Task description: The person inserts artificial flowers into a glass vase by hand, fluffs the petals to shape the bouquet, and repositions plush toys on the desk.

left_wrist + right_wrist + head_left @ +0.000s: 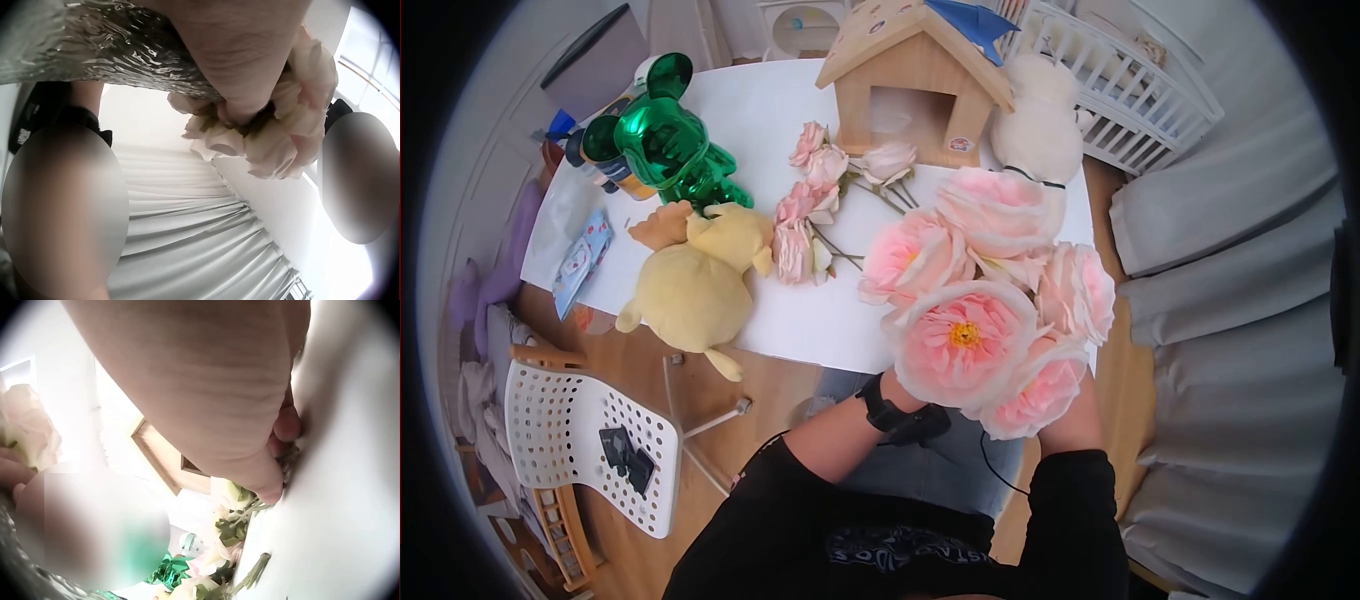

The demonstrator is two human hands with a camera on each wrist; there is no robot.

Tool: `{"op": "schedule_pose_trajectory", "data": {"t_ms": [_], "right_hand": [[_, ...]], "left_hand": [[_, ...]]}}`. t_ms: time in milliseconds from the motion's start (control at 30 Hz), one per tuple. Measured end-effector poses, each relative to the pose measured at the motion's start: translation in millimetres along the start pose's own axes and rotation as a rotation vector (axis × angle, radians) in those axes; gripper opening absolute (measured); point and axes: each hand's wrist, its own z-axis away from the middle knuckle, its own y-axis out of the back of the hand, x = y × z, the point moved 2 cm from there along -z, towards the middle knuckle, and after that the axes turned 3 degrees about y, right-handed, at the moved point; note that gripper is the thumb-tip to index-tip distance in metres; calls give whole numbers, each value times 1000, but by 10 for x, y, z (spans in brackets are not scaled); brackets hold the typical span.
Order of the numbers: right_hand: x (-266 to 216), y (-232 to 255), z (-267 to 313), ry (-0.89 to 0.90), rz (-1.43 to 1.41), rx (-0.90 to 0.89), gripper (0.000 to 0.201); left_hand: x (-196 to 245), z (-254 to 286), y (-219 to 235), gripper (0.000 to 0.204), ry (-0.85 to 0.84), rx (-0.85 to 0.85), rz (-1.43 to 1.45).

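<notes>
A bunch of large pink flowers (965, 335) fills the front right of the head view and hides both hands there. In the left wrist view my left hand (244, 50) grips the flowers (275, 137) just below their heads, beside a rippled clear glass vessel (119, 47). Low over the white table, my right hand (212, 394) has its thumb and fingers curled around a green stem (289, 456). Smaller pale pink roses (810, 190) lie on the table with their stems pointing toward the bunch. Their leaves and stems (234, 528) show beyond the right thumb.
A yellow plush toy (690, 295) sits at the table's front left, with a shiny green bear figure (665, 140) behind it. At the back stand a wooden house (915, 85) and a white plush (1040, 120). Left of the table is a white perforated chair (590, 440); grey curtains (1230, 260) hang right.
</notes>
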Motion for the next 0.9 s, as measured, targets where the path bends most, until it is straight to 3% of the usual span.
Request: {"op": "schedule_pose_trajectory", "data": {"t_ms": [67,200,267,433,667,900], "right_hand": [[20,60,73,5,-24,-12,9],[93,-147,-100,14,-66,-34,9],[122,-261,-204,19,-82,-43,9],[186,-406,-409,25,-122,-64,9],[133,-368,-64,31,-167,-83,9],[188,-366,-89,29,-215,-97,9]], "left_hand": [[45,2,-37,59,-90,18,-315],[128,-59,109,61,-95,-110,-242],[135,-57,111,53,-183,-91,-717],[95,-77,222,53,-187,-57,-702],[33,104,347,54,-181,-7,-662],[-36,177,497,54,-166,44,-622]]}}
